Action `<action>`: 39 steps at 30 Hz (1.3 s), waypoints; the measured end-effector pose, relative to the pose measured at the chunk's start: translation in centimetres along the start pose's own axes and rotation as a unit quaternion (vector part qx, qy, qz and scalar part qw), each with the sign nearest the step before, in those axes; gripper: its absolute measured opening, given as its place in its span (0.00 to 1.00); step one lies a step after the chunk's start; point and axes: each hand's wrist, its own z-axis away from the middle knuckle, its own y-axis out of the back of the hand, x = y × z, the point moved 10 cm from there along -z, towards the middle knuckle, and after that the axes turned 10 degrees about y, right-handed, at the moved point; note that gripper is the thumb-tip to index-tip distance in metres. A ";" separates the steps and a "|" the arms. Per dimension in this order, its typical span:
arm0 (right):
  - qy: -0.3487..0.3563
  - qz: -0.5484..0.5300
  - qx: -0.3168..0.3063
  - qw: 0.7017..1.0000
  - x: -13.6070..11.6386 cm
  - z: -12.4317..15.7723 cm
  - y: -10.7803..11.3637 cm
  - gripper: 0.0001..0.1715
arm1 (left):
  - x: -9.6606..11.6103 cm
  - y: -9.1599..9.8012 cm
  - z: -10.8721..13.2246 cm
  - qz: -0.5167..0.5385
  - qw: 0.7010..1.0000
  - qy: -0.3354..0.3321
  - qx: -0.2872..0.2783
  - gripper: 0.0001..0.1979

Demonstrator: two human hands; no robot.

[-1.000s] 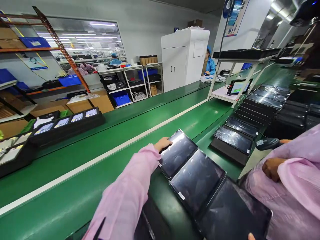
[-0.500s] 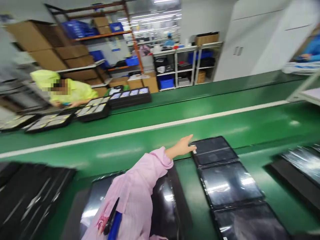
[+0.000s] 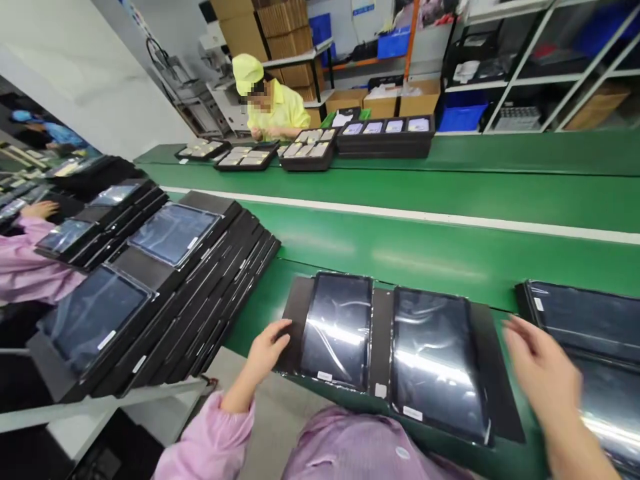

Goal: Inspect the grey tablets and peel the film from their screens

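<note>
A black foam tray (image 3: 383, 333) lies in front of me on the green bench. It carries two dark, glossy screen panels in clear film, a left panel (image 3: 337, 330) and a right panel (image 3: 436, 353), each with a small white label near its lower edge. My left hand (image 3: 266, 350) is at the tray's left edge, thumb and fingers apart; whether it touches the foam I cannot tell. Beyond the tray's right edge, my right hand (image 3: 543, 370) hovers with loosely bent fingers, holding nothing.
Tall stacks of black trays with panels (image 3: 200, 287) stand at left, beside a co-worker's pink sleeve (image 3: 35, 257). More panels (image 3: 590, 320) lie at right. Across the green bench (image 3: 450, 193), a person in yellow (image 3: 280, 107) sits behind trays of small parts (image 3: 307, 150).
My view has swung left. An arm stretched over the tray toward the panels on the right before; now my two hands are at opposite sides of the tray.
</note>
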 end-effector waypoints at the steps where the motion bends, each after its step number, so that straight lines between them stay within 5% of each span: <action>1: 0.115 0.035 0.006 0.993 -4.9 -1.1 -1.9 0.20 | -1.0 -0.7 0.9 -0.005 1.000 -0.016 -0.004 0.19; 4: 0.337 0.116 -0.107 0.928 -15.7 -3.0 -12.0 0.19 | -1.3 -2.8 2.4 -0.041 0.994 -0.105 -0.003 0.17; 7: 0.343 0.145 -0.131 0.919 -18.6 -5.9 -18.5 0.16 | -0.3 -4.8 1.6 -0.081 0.983 -0.160 -0.024 0.18; 9: 0.338 0.151 -0.133 0.920 -18.7 -7.3 -20.5 0.12 | 0.3 -6.2 0.6 -0.109 0.978 -0.175 -0.042 0.19; 13: 0.350 0.160 -0.099 0.918 -19.4 -7.2 -20.6 0.09 | 0.6 -7.5 -0.6 -0.130 0.971 -0.197 -0.034 0.26; 16: 0.380 0.172 -0.109 0.902 -21.1 -2.7 -20.0 0.11 | 0.0 -7.4 -0.9 -0.090 0.977 -0.195 -0.009 0.37; 17: 0.396 0.172 -0.133 0.892 -21.7 -0.2 -19.8 0.13 | -0.2 -7.1 -1.0 -0.071 0.979 -0.189 -0.001 0.40; 19: 0.507 0.134 -0.286 0.802 -23.4 7.8 -20.8 0.14 | -0.6 -6.4 -1.2 -0.041 0.983 -0.179 0.001 0.43; 21: 0.549 0.014 -0.416 0.725 -23.9 15.0 -19.6 0.15 | -0.4 -6.2 -0.9 -0.039 0.979 -0.198 -0.038 0.31; 23: 0.507 -0.137 -0.466 0.712 -23.6 17.9 -17.4 0.15 | 0.1 -6.5 -0.2 -0.056 0.961 -0.245 -0.114 0.13; 26: 0.433 -0.138 -0.285 0.844 -20.1 13.9 -14.7 0.16 | 0.6 -6.5 0.6 -0.064 0.935 -0.293 -0.188 0.16; 28: 0.443 0.010 -0.156 0.883 -17.4 11.8 -14.1 0.19 | 0.8 -6.1 -0.1 -0.054 0.940 -0.295 -0.165 0.15; 31: 0.516 0.134 -0.147 0.833 -15.6 12.3 -16.4 0.23 | 1.7 -5.6 -2.9 -0.059 0.963 -0.255 -0.065 0.11; 34: 0.545 0.146 -0.134 0.814 -15.7 12.9 -17.1 0.25 | 3.2 -5.5 -6.5 -0.112 0.980 -0.165 0.017 0.30; 39: 0.562 0.212 -0.115 0.791 -17.6 11.2 -17.3 0.20 | 5.9 -6.7 -10.6 -0.190 0.976 -0.104 -0.030 0.46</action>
